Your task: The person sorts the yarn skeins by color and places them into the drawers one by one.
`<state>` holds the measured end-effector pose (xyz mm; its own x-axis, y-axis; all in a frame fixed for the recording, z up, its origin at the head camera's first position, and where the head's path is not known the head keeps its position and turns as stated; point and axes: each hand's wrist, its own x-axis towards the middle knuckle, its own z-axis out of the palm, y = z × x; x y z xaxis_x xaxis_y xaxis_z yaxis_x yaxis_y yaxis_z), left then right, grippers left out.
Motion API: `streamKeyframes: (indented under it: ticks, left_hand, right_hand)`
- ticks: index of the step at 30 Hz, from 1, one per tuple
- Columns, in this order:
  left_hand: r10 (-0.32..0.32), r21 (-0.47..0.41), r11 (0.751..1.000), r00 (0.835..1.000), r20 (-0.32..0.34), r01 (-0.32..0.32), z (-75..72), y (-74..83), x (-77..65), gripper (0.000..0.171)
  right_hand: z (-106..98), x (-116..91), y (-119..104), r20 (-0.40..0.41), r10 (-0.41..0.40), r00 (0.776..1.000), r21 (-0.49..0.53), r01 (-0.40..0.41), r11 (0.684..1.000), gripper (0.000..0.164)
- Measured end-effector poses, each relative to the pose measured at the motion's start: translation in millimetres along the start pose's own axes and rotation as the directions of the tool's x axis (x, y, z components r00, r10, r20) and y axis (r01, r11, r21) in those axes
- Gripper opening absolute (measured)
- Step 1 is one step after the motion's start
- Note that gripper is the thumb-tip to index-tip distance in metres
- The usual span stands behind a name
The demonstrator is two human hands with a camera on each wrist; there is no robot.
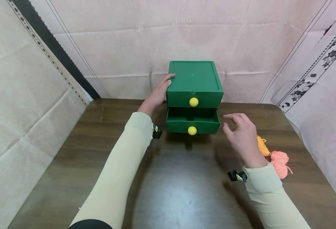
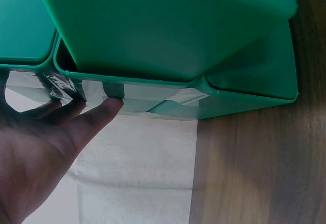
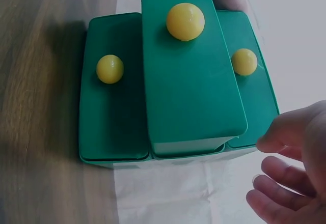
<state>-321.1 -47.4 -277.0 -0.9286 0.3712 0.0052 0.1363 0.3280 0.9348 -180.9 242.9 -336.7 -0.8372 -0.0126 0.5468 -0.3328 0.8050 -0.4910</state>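
Note:
A green drawer chest (image 1: 195, 76) with yellow round knobs stands near the table's back edge. Its middle drawer (image 3: 191, 91) is pulled out, while the top drawer (image 3: 249, 89) and bottom drawer (image 3: 114, 112) sit closed. The inside of the pulled-out drawer shows only partly in the head view. My left hand (image 1: 157, 94) rests along the chest's left side, fingertips (image 2: 113, 104) touching the taped wall. To the right of the chest hovers my right hand (image 1: 243, 138), fingers loosely bent and holding nothing, a small gap away from the drawer.
An orange yarn bundle (image 1: 262, 146) and a pink yarn bundle (image 1: 280, 163) lie on the dark wooden table (image 1: 173, 184), partly behind my right wrist. Pale cloth (image 1: 122, 57) hangs behind the table and along both sides.

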Motion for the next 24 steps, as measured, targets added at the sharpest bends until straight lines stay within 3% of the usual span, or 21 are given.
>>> streamKeyframes:
  ticks: [12,24]
  left_hand:
    - [0.004,-0.012,1.000,1.000,0.008,-0.004,-0.3,-3.6,2.1,0.045]
    - [-0.010,-0.013,1.000,1.000,0.007,0.010,0.5,-0.8,1.2,0.045]
  right_hand:
    - [-2,0,11,0.115,0.064,0.991,-0.085,-0.054,0.995,0.030]
    - [-5,1,25,0.254,0.146,0.956,-0.131,-0.115,0.985,0.037]
